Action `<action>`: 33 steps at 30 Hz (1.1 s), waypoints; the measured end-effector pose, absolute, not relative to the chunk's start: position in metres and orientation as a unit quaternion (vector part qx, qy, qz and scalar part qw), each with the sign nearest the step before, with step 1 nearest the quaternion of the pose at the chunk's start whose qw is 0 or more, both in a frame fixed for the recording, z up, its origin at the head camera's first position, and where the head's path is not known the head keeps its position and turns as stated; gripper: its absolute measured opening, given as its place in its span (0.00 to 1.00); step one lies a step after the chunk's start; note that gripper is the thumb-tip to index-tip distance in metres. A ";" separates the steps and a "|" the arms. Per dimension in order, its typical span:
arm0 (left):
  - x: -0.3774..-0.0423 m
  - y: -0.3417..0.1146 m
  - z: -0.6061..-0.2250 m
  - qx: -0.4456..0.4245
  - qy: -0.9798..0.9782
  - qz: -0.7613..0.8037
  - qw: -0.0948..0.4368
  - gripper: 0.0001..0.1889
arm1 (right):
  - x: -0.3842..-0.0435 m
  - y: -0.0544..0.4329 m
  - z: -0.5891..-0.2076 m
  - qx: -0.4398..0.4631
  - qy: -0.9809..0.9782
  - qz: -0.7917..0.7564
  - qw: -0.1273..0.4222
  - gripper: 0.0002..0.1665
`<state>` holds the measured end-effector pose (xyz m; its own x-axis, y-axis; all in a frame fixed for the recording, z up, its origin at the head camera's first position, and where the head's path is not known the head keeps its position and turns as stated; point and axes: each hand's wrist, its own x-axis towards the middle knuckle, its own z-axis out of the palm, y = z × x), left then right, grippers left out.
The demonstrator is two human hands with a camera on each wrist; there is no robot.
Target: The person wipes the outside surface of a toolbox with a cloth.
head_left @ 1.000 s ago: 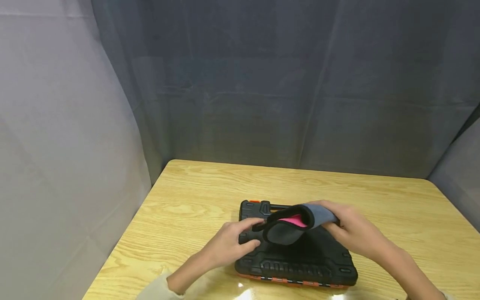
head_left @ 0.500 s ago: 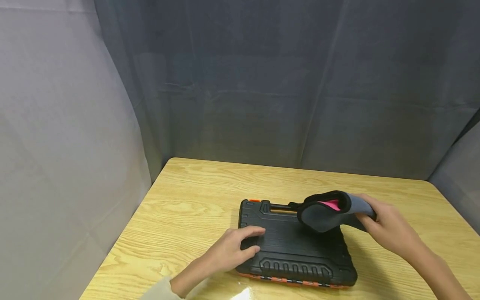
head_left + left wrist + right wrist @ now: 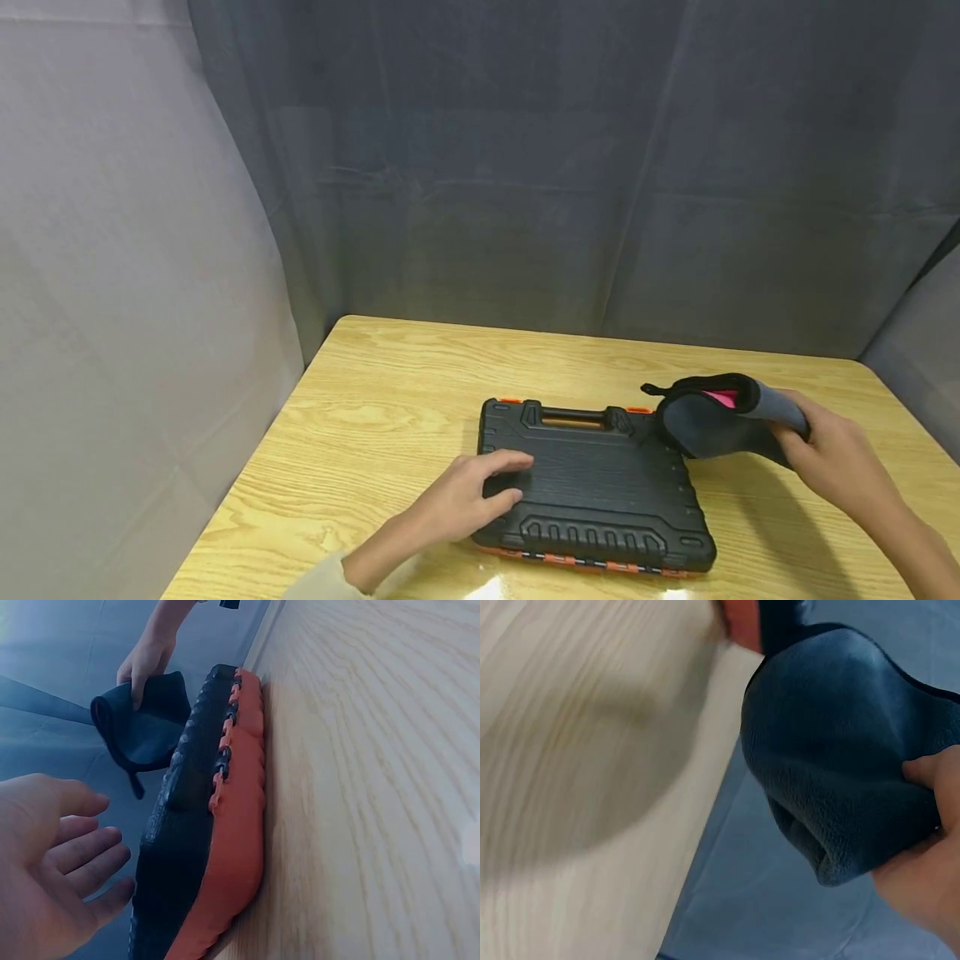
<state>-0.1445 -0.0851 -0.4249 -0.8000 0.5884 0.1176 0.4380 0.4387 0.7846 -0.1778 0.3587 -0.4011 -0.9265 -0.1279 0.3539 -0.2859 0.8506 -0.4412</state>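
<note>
- Your right hand grips the folded grey cloth, thumb on the near face; most of the other fingers are hidden behind it.
- The cloth is held up over the case's far right corner, toward the table's right edge; you can't tell whether it touches the case.
- Its pink lining shows only as a sliver inside the black-edged fold, so the inside is mostly concealed from you.
- Your left hand is spread fairly wide and holds nothing, beside the case's left side; whether a fingertip touches is unclear.
- The black case lies flat, about midway between the table's left and right edges; its orange underside shows along the near side.
- Your right wrist camera catches just one case corner, cut off at the top.
- The pale wood-grain table has rounded far corners; its near edge runs out of your head view.
- A dark curtain hangs behind the far edge, a light grey one along the left.
</note>
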 end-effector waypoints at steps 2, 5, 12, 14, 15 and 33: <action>-0.144 -0.085 -0.425 0.303 0.843 0.434 0.093 0.21 | -0.177 0.365 -0.404 0.097 -0.952 0.241 0.160 0.15; -0.144 -0.083 -0.424 0.302 0.843 0.434 0.102 0.21 | -0.176 0.373 -0.411 0.083 -0.956 0.231 0.162 0.14; -0.147 -0.080 -0.421 0.308 0.843 0.429 0.103 0.21 | -0.170 0.390 -0.426 0.088 -0.966 0.203 0.134 0.18; -0.149 -0.079 -0.419 0.309 0.845 0.425 0.103 0.21 | -0.168 0.394 -0.429 0.095 -0.971 0.192 0.106 0.23; -0.151 -0.078 -0.418 0.309 0.847 0.421 0.103 0.21 | -0.166 0.395 -0.431 0.102 -0.973 0.186 0.094 0.25; -0.206 -0.054 -0.381 0.357 0.880 0.282 0.140 0.21 | -0.136 0.377 -0.471 0.120 -0.967 0.164 -0.153 0.32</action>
